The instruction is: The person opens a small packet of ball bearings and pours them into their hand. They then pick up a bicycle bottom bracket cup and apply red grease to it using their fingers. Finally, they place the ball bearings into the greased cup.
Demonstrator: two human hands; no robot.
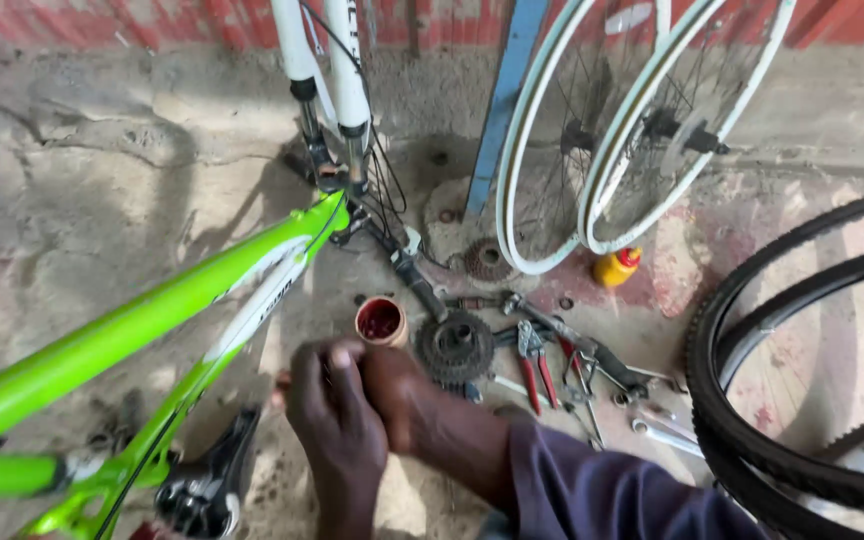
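Nearest, at the bottom right, a dark blue sleeve (602,495) is seen, leading to the right hand (407,395). The left hand (332,420) is pressed against it at bottom centre. Both hands are curled together, fingers closed; whether anything small is clamped between them cannot be told.

At near left, a bright green metal bicycle frame (132,330) is laid diagonally, with a black crank part (207,490) low beside the left hand. At near right, black rubber bicycle tyres (752,400) are curved along the edge.

Just beyond the hands, a small round orange tub with dark red contents (381,321) is set on the stained concrete floor (82,200), just left of a dark toothed gear cassette (454,348), which is nearly touched by the right hand. To the right of the cassette, red-handled pliers (535,365) and silver spanners (667,435) are scattered together.

Farther back, a second rusty gear cluster (487,260) is lying flat, and a small yellow bottle with a red cap (617,267) is tipped near the rims. At far centre, a white suspension fork (327,80) is joined to the green frame. At far right, two white spoked wheel rims (602,130) are leaned against a red wall (152,20), beside a blue upright bar (507,90).
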